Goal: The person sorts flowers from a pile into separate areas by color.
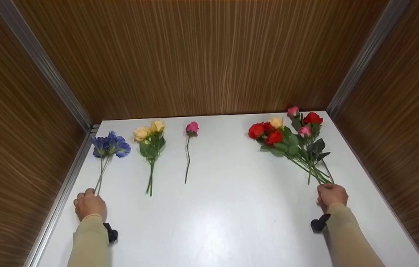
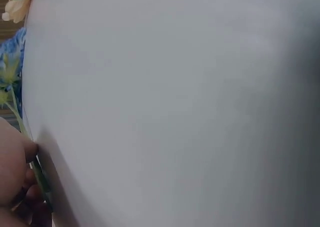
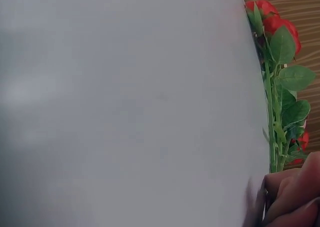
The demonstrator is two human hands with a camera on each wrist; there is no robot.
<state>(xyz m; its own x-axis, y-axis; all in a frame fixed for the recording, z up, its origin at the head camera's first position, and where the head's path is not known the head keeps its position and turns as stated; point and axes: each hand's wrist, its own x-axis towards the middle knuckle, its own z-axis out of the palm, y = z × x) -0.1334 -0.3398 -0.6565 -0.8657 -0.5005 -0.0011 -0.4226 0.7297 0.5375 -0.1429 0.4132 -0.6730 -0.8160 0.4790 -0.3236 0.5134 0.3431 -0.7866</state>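
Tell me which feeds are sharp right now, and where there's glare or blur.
Head view: sharp, with soft glare on the white table. Left wrist view: soft, blue flowers blurred at the edge. Right wrist view: mixed bunch fairly crisp, fingers blurred in the corner.

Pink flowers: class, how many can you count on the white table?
3. One pink rose lies alone mid-table; two pink blooms sit in the mixed bunch at right, one at its far tip, one lower. Leaves may hide more.
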